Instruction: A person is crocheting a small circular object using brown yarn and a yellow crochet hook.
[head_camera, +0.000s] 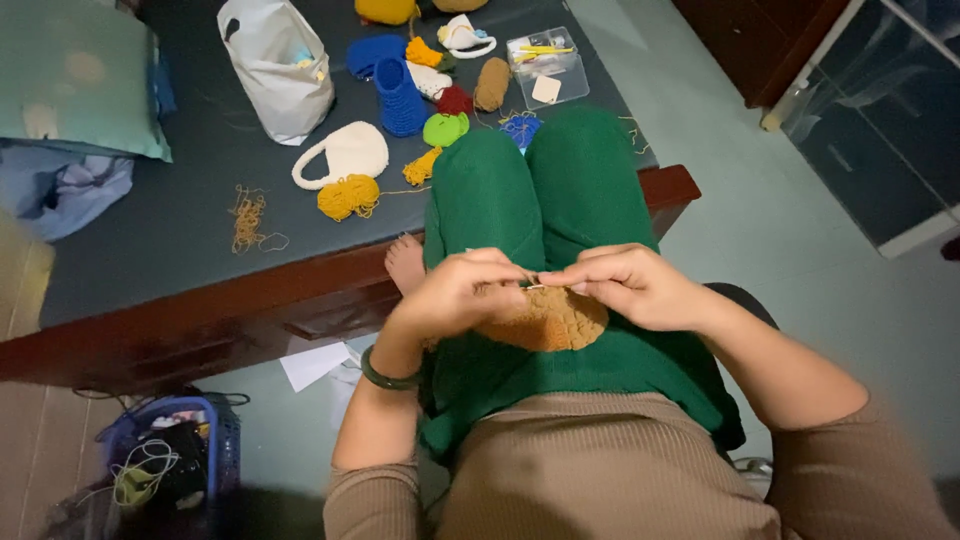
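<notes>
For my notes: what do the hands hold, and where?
Both hands pinch the top edge of a brown crochet piece on the lap.

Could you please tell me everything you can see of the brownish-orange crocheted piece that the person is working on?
The crocheted piece is a roundish, flat patch of brownish-orange yarn with a bumpy, knotted texture. It lies on the person's lap against the green trousers, sagging slightly below the hands. The left hand covers its left upper edge, and the right hand pinches at its top edge, where the fingertips of both hands meet. A small pale tool tip shows there, too small to identify.
</notes>
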